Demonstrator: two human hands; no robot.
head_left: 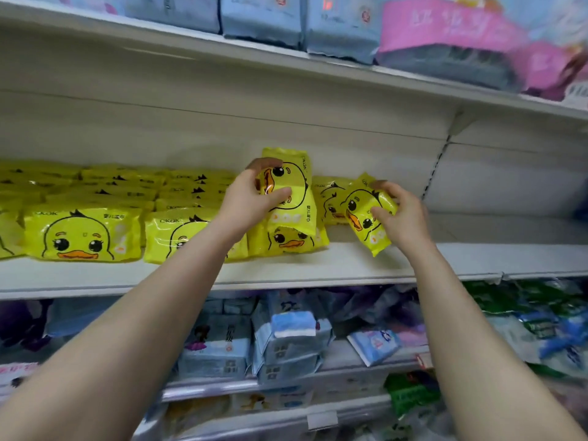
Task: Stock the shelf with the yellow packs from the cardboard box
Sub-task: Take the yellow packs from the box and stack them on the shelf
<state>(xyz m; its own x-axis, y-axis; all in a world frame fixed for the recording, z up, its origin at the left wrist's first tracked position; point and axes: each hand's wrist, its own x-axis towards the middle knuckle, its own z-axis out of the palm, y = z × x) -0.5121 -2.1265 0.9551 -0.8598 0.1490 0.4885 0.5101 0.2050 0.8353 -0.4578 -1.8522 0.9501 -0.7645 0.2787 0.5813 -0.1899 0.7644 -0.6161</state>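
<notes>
Left hand wrapped round an upright yellow pack: thumb across the front, fingertips over the top left edge, pack stood on end against a flat yellow pack underneath. Right hand clamped on a tilted yellow pack: thumb on the duck face, fingers over the upper edge, lower corner down near the middle shelf, contact not clear. Hands apart, one pack each, both at the right end of the yellow row. Between them and further back, another yellow pack on the same shelf. Left of the hands, stocked yellow packs lying flat in stacked rows, duck faces forward, out to the left frame edge. Above, upper shelf with pale blue packs and a pink pack. Below, lower shelf with light blue packs and, to the right, green packs, all blurred.
</notes>
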